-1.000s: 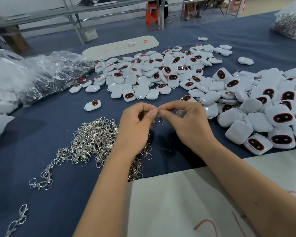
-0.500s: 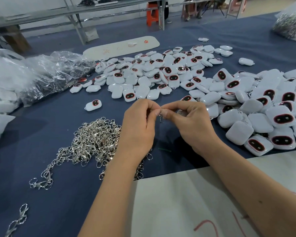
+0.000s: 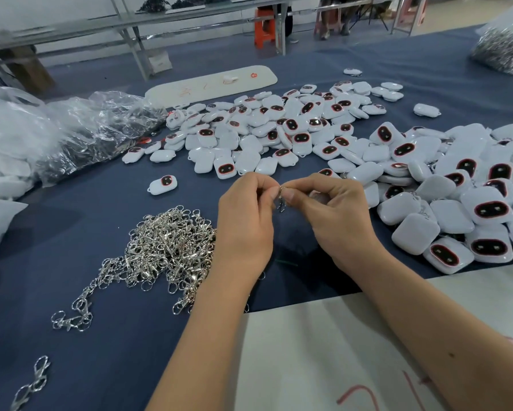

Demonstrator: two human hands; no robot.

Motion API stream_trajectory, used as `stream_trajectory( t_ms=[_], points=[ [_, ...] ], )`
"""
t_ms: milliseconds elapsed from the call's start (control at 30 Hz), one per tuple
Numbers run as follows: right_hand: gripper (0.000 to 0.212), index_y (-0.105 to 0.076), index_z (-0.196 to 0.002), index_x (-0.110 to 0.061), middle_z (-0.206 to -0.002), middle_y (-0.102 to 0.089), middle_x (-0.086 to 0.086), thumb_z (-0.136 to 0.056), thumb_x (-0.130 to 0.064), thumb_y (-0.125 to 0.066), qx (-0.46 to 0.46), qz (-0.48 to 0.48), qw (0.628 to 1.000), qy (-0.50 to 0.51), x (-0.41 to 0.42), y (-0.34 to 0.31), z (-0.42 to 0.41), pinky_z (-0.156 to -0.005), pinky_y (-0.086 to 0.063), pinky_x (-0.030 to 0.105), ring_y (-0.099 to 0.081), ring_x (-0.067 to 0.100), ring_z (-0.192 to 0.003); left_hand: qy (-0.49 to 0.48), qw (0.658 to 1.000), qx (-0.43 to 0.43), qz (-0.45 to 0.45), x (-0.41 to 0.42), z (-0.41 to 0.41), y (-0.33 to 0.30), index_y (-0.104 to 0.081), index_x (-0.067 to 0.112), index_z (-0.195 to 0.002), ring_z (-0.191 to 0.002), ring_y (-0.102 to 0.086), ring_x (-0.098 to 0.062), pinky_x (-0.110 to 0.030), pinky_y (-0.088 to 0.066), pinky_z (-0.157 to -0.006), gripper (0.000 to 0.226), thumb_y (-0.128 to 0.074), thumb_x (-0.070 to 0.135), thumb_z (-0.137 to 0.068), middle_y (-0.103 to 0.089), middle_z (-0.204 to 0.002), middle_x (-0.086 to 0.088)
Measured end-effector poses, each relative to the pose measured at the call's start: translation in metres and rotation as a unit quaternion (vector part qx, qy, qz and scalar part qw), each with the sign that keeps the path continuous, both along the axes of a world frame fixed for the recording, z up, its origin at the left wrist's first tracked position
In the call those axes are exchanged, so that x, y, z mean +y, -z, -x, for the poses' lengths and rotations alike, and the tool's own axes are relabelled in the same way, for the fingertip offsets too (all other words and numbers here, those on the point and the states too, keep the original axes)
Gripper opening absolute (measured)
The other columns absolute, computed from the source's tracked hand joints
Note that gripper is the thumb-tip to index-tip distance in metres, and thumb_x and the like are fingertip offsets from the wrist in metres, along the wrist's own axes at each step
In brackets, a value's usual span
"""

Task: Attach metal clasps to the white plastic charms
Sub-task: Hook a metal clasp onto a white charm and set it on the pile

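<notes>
Silver metal clasp [image 3: 280, 200] is hanging between both hands above the blue table cloth [image 3: 71, 221]; left hand [image 3: 245, 221] and right hand [image 3: 335, 216] are each pinching its top end with curled fingertips, thumbs nearly touching. Right hand seems to be cupping a white charm too, mostly hidden, can't confirm. Loose clasp pile [image 3: 163, 250] is lying just left of the left wrist. White plastic charms [image 3: 279, 134] with dark red-rimmed faces are spreading across the cloth ahead and piling up at right [image 3: 457, 209]. Clear plastic bags [image 3: 80, 134] are sitting far left
</notes>
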State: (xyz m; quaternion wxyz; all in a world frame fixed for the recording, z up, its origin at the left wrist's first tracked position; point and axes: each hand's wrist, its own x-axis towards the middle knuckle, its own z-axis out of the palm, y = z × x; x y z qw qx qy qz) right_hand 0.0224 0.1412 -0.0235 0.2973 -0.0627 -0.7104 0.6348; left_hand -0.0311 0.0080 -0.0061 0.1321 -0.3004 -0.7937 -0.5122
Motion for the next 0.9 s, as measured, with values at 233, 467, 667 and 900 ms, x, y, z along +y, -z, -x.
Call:
stream_trajectory(
  t_ms=[233,467,667,900],
  points=[
    [0.013,-0.083,-0.092,-0.016,-0.051,-0.055,-0.009,-0.090,-0.004,-0.077,0.011,0.066,0.998,-0.012,0.001,-0.002,0.000,-0.056,-0.041,0.008,-0.033,0.004,-0.048,-0.003,0.999,-0.014,-0.040,0.007,-0.004,0.000,-0.062,0.026,-0.089,-0.070,-0.062,-0.011,-0.035,-0.053,-0.069,0.017,-0.059,0.012,-0.100,-0.066,-0.075,0.009],
    [0.011,-0.084,-0.091,-0.019,-0.054,-0.055,0.007,-0.091,-0.009,-0.078,0.000,0.062,0.998,-0.020,0.002,-0.002,-0.001,-0.053,-0.038,0.015,-0.032,0.012,-0.052,-0.015,1.000,-0.002,-0.012,0.008,-0.007,-0.002,-0.063,0.012,-0.090,-0.072,-0.056,-0.009,-0.026,-0.045,-0.067,0.013,-0.056,0.009,-0.101,-0.060,-0.077,0.009],
    [0.025,-0.066,-0.091,-0.025,-0.069,-0.060,-0.003,-0.086,-0.044,-0.081,-0.049,0.009,0.998,0.045,0.000,0.002,0.003,-0.050,-0.044,0.021,-0.048,0.012,-0.055,-0.041,0.998,0.013,0.045,0.003,-0.002,0.002,-0.056,0.012,-0.091,-0.078,-0.055,-0.022,-0.046,-0.049,-0.073,0.014,-0.047,0.005,-0.099,-0.059,-0.085,0.003],
    [0.031,-0.066,-0.115,-0.024,-0.098,-0.076,-0.002,-0.091,-0.006,-0.063,-0.077,0.043,0.996,0.017,0.010,0.003,0.007,-0.068,-0.054,0.021,-0.075,0.010,-0.086,0.008,0.996,0.004,0.093,-0.003,0.001,0.003,-0.053,0.019,-0.089,-0.085,-0.062,-0.021,-0.047,-0.053,-0.077,0.015,-0.040,0.011,-0.091,-0.062,-0.088,0.005]
  ],
)
